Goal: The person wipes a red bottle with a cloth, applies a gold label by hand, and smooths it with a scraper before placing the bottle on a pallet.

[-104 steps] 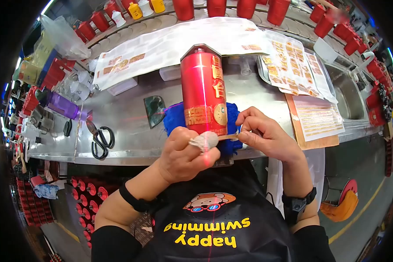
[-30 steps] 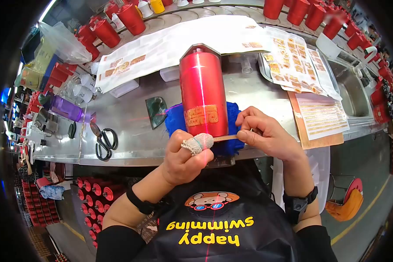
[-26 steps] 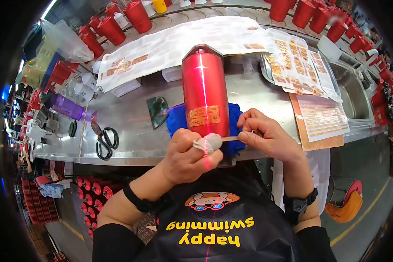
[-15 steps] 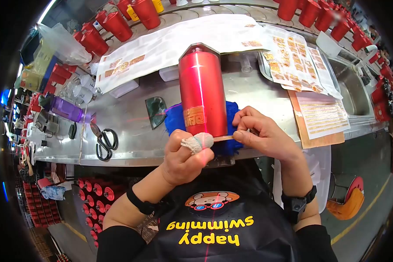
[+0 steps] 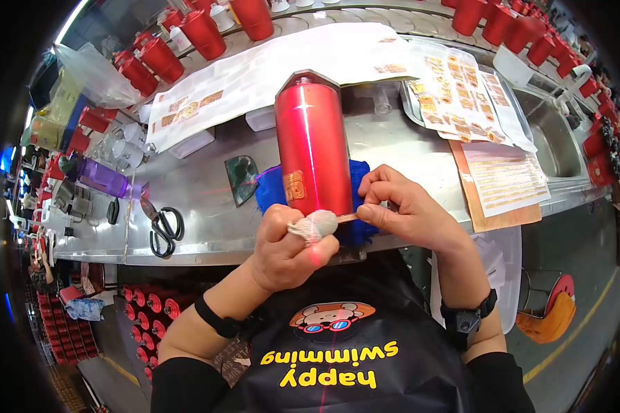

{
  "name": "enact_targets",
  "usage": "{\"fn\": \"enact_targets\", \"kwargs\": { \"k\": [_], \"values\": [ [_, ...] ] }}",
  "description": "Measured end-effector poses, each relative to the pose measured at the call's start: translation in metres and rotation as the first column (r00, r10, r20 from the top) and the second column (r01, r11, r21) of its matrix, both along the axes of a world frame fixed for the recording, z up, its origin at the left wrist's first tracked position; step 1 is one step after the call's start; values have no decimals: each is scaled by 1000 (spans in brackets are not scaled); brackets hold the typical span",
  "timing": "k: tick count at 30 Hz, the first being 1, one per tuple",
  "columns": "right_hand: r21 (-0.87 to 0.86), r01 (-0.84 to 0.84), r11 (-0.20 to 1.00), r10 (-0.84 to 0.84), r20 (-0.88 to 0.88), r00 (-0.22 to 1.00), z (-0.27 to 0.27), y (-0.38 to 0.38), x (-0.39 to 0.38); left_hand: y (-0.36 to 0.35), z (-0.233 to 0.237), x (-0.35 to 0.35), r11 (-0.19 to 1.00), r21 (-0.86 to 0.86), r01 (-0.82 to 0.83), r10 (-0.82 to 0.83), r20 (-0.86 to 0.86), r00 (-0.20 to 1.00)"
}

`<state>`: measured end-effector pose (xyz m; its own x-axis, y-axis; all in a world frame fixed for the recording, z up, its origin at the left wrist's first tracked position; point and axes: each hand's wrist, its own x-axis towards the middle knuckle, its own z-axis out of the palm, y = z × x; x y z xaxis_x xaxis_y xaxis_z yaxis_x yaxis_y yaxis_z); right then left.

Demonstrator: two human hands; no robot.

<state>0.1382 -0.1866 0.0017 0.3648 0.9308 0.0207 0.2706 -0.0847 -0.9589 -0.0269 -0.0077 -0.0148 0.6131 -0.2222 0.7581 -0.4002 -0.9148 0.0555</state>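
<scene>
A tall red metal cylinder (image 5: 313,144) lies over a bunched blue cloth (image 5: 272,191), its near end toward me. A gold emblem (image 5: 293,186) shows on its lower left side. My left hand (image 5: 286,244) is closed at that near end, with a white knitted cover (image 5: 313,227) over one finger; what it grips is hidden. From the covered finger a thin, tan strip (image 5: 347,217) runs along the cylinder's edge to my right hand (image 5: 406,210), whose thumb and forefinger pinch its other end.
Black-handled scissors (image 5: 164,230), a dark green plate (image 5: 242,179) and a purple bottle (image 5: 103,175) are at left. Sheets of gold decals (image 5: 455,89) and a printed sheet (image 5: 506,179) lie at right, near a sink (image 5: 554,141). Several red containers (image 5: 203,34) line the back.
The cylinder has turned, carrying the gold emblem toward its left side. Both hands keep nearly the same hold. Red containers at the back have shifted right.
</scene>
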Motion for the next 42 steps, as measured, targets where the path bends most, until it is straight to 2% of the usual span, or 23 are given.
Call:
{"fn": "enact_targets", "kwargs": {
  "k": [4, 7, 10, 13, 19, 22, 26, 28, 32, 35, 38, 41, 42],
  "values": [
    [-6, 0, 1000, 0, 31, 1000, -3, 0, 0, -1, 13, 7, 980, 198, 4, 7, -54, 999],
    [-2, 6, 1000, -6, 12, 1000, -3, 0, -1, 1, 14, 7, 981, 190, 28, -16, -64, 998],
    [44, -7, 999, 3, 87, 996, -2, -1, -1, 2, 2, 0, 1000, 18, -5, 5, -41, 999],
    [-20, -2, 1000, 2, 13, 1000, 0, 2, -2, 0, 1, -1, 999, -31, -17, 15, -40, 999],
    [29, 6, 1000, -9, 89, 996, -6, 1, -3, -5, 21, 8, 987, 157, 24, -11, -88, 996],
    [-2, 13, 1000, -13, 33, 999, -1, 2, -3, -3, 19, 6, 991, 133, 20, -7, -97, 995],
    [13, 16, 1000, -17, 92, 996, 0, 2, -5, -1, -1, -3, 997, -62, -38, 36, -32, 999],
    [24, 12, 1000, -15, 146, 989, -1, 3, -5, -3, 3, -2, 999, -5, -53, 52, -55, 997],
    [16, 28, 999, -29, 80, 996, -3, 4, -6, -4, 15, 4, 993, 121, -10, 21, -89, 996],
    [28, 40, 999, -41, 59, 997, -4, 5, -6, -6, 17, 10, 972, 235, -12, 23, -45, 999],
    [8, 27, 1000, -28, 76, 997, -3, 4, -5, -1, 14, 6, 987, 159, 28, -17, -65, 998],
    [2, 39, 999, -39, 96, 995, -1, 4, -7, 0, -3, -3, 999, -35, -38, 37, -8, 999],
    [5, 41, 999, -41, 100, 994, -3, 5, -7, 0, -2, -4, 999, -26, -39, 39, -14, 999]
  ]
}}
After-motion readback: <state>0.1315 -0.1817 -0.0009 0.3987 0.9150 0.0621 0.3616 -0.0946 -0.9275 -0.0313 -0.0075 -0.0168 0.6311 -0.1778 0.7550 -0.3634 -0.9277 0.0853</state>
